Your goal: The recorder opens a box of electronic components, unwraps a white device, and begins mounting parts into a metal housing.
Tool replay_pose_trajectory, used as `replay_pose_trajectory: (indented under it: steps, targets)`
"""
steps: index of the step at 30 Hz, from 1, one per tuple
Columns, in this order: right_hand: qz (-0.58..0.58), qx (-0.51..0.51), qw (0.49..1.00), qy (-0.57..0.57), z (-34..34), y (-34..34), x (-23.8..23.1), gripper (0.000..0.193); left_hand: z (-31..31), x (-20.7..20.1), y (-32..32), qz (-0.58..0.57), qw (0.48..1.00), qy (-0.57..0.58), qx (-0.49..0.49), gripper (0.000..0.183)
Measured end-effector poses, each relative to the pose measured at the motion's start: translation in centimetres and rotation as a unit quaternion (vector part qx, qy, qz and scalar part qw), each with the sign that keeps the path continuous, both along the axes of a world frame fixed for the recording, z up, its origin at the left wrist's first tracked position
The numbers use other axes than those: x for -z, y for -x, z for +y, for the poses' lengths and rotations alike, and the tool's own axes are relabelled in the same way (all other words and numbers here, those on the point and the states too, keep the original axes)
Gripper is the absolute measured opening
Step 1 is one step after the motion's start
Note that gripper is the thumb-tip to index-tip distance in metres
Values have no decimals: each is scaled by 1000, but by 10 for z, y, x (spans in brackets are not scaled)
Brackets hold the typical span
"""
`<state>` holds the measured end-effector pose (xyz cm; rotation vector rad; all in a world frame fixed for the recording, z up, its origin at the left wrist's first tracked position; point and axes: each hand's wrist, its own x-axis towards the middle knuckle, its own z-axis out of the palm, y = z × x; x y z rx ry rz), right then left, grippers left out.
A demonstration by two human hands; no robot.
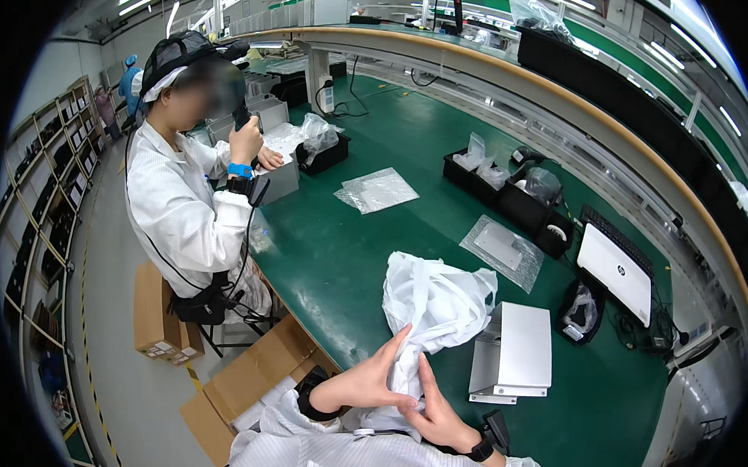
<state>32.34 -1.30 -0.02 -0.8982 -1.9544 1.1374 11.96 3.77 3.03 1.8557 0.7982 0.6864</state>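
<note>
White bag (pixel 440 301) lies bunched on the green table (pixel 309 270), its narrow near end between the left hand (pixel 370 381) and right hand (pixel 438 412). Thumbs spread from fingers; whether either pinches cannot be told. Gathering folds seems underway; next likely calls for both hands closing evenly.

Crumpled, baggy white plastic-looking bag (pixel 431 302) mid-frame is thin and super wrinkly, with a soft sheen. Angular silver-white metal box (pixel 525 352) at lower right looks smooth, kinda satin. Wide green tabletop (pixel 325 265): smooth, slightly glossy. Open brown carton (pixel 263 363), lower left? Matt cardboard.
</note>
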Motion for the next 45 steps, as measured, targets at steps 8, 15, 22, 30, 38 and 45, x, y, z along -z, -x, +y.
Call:
replay_pose_trajectory:
  steps: [8, 15, 22, 30, 38, 45]
  targets:
    - [1, 35, 992, -123, -4, -16, -38, 88, -20, -16, 15, 119, 966, -93, -211, 80]
    - [-88, 181, 942, -269, -2, -32, -54, 107, -31, -47, 26, 149, 964, -191, -108, 57]
    - [92, 25, 994, -44, -5, -45, -37, 140, -27, -77, -4, 38, 950, -303, 61, 37]
    - [20, 128, 990, -61, -36, -53, -62, 107, -15, -64, -71, -174, 898, -388, 114, 39]
    - [-72, 452, 883, -107, -80, -95, -94, 71, -27, -76, -84, -77, 928, -361, 59, 100]
    - [265, 458, 846, 58, -115, -122, -66, 72, -34, -73, -111, -188, 917, -222, 272, 122]
